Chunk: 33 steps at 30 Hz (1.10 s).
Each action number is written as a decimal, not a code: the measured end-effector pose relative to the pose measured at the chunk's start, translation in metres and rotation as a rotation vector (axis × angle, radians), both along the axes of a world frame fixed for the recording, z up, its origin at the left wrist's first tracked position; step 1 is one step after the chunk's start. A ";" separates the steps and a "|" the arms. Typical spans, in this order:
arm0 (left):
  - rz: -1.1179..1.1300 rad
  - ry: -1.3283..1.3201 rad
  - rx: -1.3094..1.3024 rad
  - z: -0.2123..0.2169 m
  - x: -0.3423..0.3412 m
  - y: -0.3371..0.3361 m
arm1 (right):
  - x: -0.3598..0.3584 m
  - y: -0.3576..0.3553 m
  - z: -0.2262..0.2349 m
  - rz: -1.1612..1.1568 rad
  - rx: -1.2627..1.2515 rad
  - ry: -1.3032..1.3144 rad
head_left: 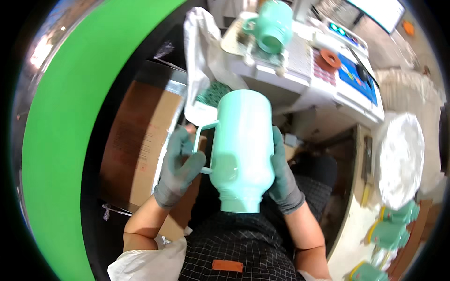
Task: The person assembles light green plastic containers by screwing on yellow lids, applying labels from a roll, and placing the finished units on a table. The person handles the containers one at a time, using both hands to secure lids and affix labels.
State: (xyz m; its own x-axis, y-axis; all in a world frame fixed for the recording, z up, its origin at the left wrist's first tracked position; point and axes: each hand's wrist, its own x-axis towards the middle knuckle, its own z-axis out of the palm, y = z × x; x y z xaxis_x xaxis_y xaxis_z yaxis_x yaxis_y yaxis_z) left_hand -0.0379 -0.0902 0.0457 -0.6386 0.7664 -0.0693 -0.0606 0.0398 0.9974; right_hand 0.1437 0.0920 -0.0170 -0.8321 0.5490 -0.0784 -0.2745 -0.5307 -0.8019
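A mint-green jug body (243, 136) with a side handle hangs in front of my lap, its narrow threaded neck pointing toward me. My right hand (282, 175), in a grey glove, grips the jug's right side; the fingers beneath it are hidden. At the handle on the other side, my gloved left hand (179, 161) has its fingers and thumb apart, the thumb close to the lower end of the handle. A second mint-green jug (272, 30) lies on the holder of a white machine (281, 70) ahead of me.
A green conveyor belt (61, 117) curves along the left. Beside it stands a cardboard box (136, 136), near a white bag (199, 61) with green bits inside. Orange tape (329, 60) sits on the bench at right. Several green parts (389, 234) stand at lower right.
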 end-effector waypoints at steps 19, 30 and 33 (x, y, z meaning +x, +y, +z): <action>-1.209 1.130 0.100 -0.031 0.169 0.119 | 0.202 -0.042 0.057 0.250 1.266 -0.947; -1.029 0.967 0.177 -0.009 0.099 0.073 | 0.105 0.009 0.044 -0.926 1.290 -0.405; -1.057 0.889 0.137 0.000 0.103 0.078 | 0.021 0.056 0.042 -0.572 1.162 -0.499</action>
State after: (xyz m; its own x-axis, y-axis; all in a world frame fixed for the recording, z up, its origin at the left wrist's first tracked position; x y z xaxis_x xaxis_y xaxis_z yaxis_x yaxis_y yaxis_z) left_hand 0.0651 -0.0121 0.0457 0.4528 0.8763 0.1646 0.5872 -0.4319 0.6846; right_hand 0.1647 0.1477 0.0255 -0.4912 0.7552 0.4342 0.2177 0.5890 -0.7782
